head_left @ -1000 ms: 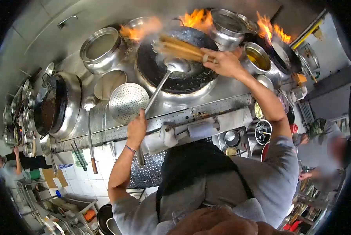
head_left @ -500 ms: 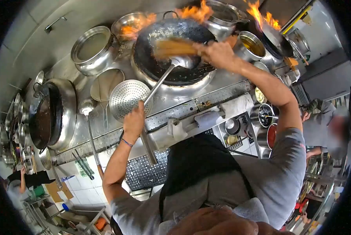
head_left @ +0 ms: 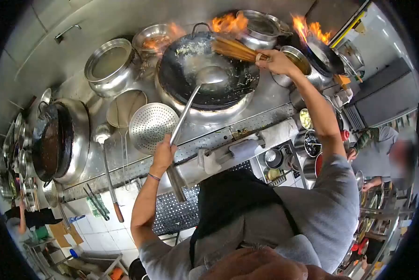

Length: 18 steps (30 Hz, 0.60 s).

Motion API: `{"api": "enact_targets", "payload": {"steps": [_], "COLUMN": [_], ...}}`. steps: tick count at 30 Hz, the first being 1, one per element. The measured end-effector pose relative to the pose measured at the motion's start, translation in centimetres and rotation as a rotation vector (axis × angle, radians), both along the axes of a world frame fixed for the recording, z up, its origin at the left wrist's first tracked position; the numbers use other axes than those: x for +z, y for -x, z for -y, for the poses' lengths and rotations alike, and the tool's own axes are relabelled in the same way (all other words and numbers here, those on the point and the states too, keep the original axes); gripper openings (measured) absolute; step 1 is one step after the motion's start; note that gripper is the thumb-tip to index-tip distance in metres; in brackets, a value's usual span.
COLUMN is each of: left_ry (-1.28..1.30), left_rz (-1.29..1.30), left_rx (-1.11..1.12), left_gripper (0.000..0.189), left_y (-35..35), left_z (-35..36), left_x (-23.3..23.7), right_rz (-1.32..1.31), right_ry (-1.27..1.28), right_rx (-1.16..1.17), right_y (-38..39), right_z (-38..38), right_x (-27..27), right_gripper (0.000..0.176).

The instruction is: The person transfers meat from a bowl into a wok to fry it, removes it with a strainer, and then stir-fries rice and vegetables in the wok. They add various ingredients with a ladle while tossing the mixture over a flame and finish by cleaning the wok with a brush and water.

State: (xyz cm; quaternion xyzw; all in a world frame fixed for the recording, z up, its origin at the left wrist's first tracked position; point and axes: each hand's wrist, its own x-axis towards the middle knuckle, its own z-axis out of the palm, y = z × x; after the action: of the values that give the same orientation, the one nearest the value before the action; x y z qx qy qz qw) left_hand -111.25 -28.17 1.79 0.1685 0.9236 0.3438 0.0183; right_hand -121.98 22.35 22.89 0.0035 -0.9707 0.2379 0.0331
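Note:
My left hand [head_left: 163, 155] is wrapped round the handle of a steel ladle [head_left: 212, 74], whose bowl is over the middle of a large black wok [head_left: 172, 74]. Bits of food cling to the wok's inside wall. Above the wok's right rim, my right hand [head_left: 276, 63] grips a bamboo brush [head_left: 235, 49] by its tied end, bristles pointing left. A perforated strainer [head_left: 153, 127] lies beside the ladle handle, on its left.
Flames rise behind the wok and at a second wok [head_left: 324, 53] on the right. Steel pots [head_left: 110, 63] stand round the stove. A co-worker [head_left: 380, 149] is at the right. Another wok [head_left: 48, 140] sits left.
My right hand and the brush have moved up and right, towards the wok's edge. The ladle's bowl is now more visible and slightly further right. My left hand is a little lower.

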Motion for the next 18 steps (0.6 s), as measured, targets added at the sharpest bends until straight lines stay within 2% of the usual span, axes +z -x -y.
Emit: {"api": "enact_targets", "payload": {"steps": [3,4,6,7,8,11,14,17,18], "left_ry": [-0.073,-0.079,-0.166,-0.219,-0.22,-0.22,-0.413,-0.566,-0.575], "left_rz": [0.085,0.109,0.091,0.081,0.19,0.449,0.649,0.769,0.772], "left_rx": [0.021,0.013,-0.065,-0.086,-0.044,0.017,0.091,0.129,0.167], "left_gripper": [0.036,0.035,0.035,0.035,0.034,0.031,0.03,0.032,0.035], "left_y": [0.2,0.6,0.9,0.9,0.7,0.7,-0.6,-2.5,-3.0], "left_z": [-0.3,-0.6,-0.8,-1.2,-1.7,-2.3,-4.8,-7.1,-8.0], "left_x": [0.1,0.2,0.2,0.1,0.6,1.2,4.4,5.9,6.1], "right_rz": [0.12,0.254,-0.191,-0.239,-0.282,0.026,0.258,-0.201,-0.397], "right_ry": [0.324,0.146,-0.249,-0.295,-0.339,0.367,0.192,-0.285,-0.138], "right_rx": [0.151,0.156,0.205,0.142,0.076,-0.007,0.052,0.049,0.104], "right_y": [-1.2,-2.5,-1.2,-1.5,-2.2,-5.9,-6.5,-2.8,-2.6], "right_z": [-0.9,0.2,-3.7,-3.9,-3.3,-1.8,-2.8,-8.3,-9.2], "right_x": [-0.4,1.2,-3.8,-3.9,-3.1,-0.4,-0.5,-6.9,-7.7], "right_gripper": [0.065,0.061,0.06,0.06,0.06,0.057,0.057,0.062,0.063]}}
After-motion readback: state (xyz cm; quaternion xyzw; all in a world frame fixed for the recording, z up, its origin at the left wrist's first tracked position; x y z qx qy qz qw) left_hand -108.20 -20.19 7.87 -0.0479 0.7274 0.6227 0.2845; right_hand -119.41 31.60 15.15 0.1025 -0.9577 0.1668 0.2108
